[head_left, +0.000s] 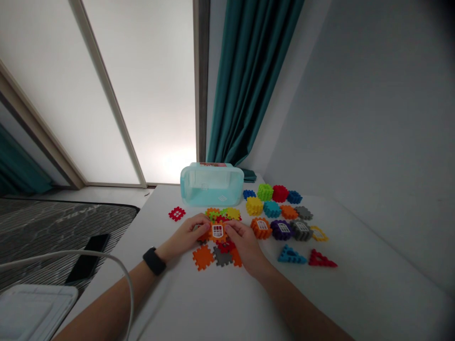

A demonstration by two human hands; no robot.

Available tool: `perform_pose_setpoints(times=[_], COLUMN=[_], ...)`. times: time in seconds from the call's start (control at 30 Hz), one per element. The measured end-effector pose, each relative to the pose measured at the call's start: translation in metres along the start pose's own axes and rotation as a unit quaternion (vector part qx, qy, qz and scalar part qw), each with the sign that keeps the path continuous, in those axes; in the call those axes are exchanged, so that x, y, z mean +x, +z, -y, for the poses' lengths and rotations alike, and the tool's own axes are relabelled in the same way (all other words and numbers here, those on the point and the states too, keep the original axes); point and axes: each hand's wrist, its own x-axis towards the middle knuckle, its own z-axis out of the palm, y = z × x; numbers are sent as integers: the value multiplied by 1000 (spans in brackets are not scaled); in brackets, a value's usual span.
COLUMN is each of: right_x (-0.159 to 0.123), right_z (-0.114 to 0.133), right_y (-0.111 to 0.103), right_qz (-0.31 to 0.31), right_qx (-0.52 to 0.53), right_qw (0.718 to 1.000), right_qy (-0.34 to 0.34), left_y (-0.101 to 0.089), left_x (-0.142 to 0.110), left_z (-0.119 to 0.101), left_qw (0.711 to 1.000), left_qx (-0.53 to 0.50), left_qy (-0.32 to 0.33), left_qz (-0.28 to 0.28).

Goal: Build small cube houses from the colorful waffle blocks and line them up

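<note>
Between my two hands is an orange toothed building tile with a white window print. My left hand grips its left side between thumb and fingers, and my right hand pinches its right side. Beneath and around the held tile lies a loose pile of flat tiles, among them an orange tile, a grey tile and a yellow tile. Left of the pile, a red window tile lies by itself. Parts of the pile are hidden by my hands.
Sorted tile stacks stand to the right, including an orange window stack and a purple one. Blue triangles and red triangles lie nearer. A pale blue tub rests behind. A white cable arcs across the lower left.
</note>
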Motion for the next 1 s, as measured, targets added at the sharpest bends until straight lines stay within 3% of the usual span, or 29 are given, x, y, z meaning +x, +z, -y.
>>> perform_pose_setpoints(times=[0.3,0.57,0.77,1.0], right_x=[-1,2,-1,-3], right_z=[0,-6,3,3], right_y=[-1,-5,-12,-13], right_qz=[8,27,-13,-19], right_qx=[-2,-109,-292,-332], right_qw=[1000,991,928,887], right_qy=[11,-66,-232,-321], left_y=[1,1,1,0], left_x=[0,1,0,0], left_z=[-1,1,3,7], left_qw=[1000,999,998,999], left_qx=[4,51,61,41], left_qy=[-10,6,-4,23], left_qz=[2,-8,-19,-6])
